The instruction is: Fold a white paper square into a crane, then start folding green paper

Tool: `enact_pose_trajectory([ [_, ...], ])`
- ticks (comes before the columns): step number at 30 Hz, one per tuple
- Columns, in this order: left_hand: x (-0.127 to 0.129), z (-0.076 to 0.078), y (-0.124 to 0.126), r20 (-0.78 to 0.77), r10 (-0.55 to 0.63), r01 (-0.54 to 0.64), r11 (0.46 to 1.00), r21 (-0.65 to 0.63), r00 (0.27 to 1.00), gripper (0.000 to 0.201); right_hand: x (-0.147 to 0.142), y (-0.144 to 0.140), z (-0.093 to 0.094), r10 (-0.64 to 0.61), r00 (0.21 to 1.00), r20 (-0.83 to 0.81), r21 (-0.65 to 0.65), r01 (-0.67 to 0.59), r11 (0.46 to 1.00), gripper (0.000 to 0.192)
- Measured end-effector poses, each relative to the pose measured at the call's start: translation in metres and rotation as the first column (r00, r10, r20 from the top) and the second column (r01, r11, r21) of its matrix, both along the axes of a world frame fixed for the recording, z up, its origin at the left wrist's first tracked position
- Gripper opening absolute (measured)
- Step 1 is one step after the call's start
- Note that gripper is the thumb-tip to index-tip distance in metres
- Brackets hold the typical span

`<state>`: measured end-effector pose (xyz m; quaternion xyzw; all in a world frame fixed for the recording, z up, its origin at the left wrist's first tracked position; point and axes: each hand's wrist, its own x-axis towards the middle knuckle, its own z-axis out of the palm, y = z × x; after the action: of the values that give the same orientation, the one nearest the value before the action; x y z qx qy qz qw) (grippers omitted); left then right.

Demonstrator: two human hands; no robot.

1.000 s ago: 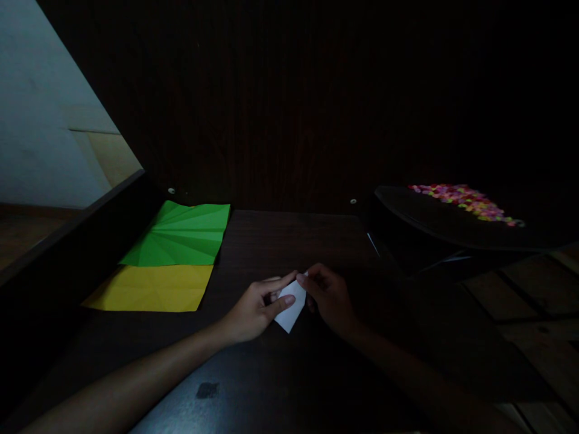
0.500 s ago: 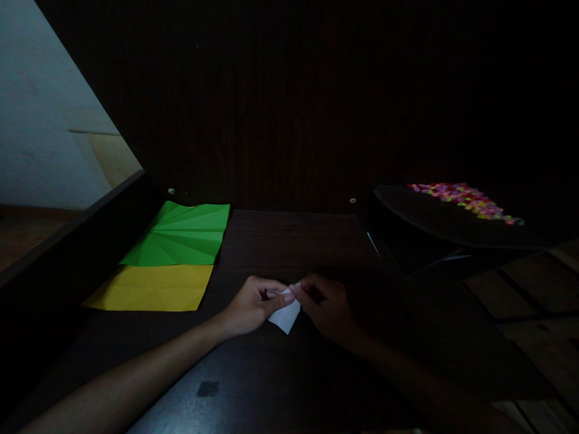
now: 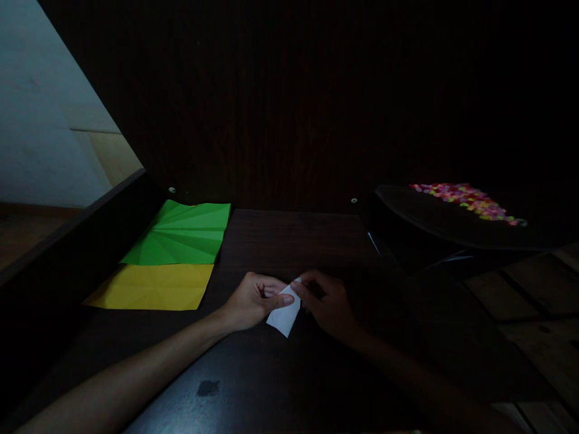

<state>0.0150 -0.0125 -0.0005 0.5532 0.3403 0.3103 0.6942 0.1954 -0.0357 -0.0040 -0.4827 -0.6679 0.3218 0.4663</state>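
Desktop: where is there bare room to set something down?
Crowded: the middle, where the left hand and right hand hold white paper, and the left, under the green sheet and yellow sheet. Bare: the desktop behind the hands, bordered by the green sheet and back panel; also a nearer patch beside the left forearm.

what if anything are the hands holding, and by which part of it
A small white paper: the left hand holds it along its upper left edge, and the right hand pinches it near its top corner.
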Motion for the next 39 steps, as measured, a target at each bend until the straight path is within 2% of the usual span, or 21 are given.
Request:
enact_pose_trajectory([
  [2,0.0,0.0,0.0,0.011,0.045,-0.045,0.999,0.007,0.999,0.028,-0.001,0.002,-0.002,0.008,0.997,-0.079,-0.092,-0.016,0.996,0.015],
  [6,0.0,-0.002,0.0,0.034,0.184,-0.186,0.981,0.059,0.982,0.029,-0.003,0.003,-0.003,0.039,0.989,-0.144,-0.235,-0.073,0.969,0.029],
  [10,-0.001,-0.004,0.001,0.053,0.279,-0.282,0.957,0.062,0.959,0.03,-0.004,0.003,-0.003,0.142,0.979,-0.144,-0.404,-0.189,0.895,0.026],
  [12,-0.001,-0.005,0.002,0.054,0.299,-0.301,0.952,0.059,0.953,0.031,-0.004,0.003,-0.002,0.184,0.973,-0.137,-0.449,-0.226,0.864,0.028],
  [16,-0.002,-0.004,0.004,0.045,0.265,-0.268,0.962,0.05,0.963,0.032,-0.002,0.002,0.001,0.196,0.975,-0.101,-0.375,-0.22,0.901,0.03],
  [22,-0.005,-0.002,0.007,0.039,0.145,-0.143,0.988,-0.064,0.989,0.036,0.003,0.003,0.003,0.18,0.984,-0.005,-0.245,-0.176,0.953,0.03],
  [27,-0.006,-0.002,0.008,0.059,-0.034,0.042,0.99,-0.135,0.998,0.032,0.006,0.007,0.0,0.157,0.987,0.04,-0.17,-0.148,0.974,0.026],
  [30,-0.008,-0.005,0.008,0.044,-0.098,0.104,0.979,-0.176,0.994,0.031,0.006,0.008,-0.001,0.159,0.987,0.034,-0.168,-0.151,0.974,0.026],
  [39,-0.01,-0.005,0.009,-0.018,-0.124,0.118,0.972,-0.205,0.992,0.025,0.007,0.008,0.0,0.209,0.978,-0.001,-0.214,-0.204,0.955,0.026],
])
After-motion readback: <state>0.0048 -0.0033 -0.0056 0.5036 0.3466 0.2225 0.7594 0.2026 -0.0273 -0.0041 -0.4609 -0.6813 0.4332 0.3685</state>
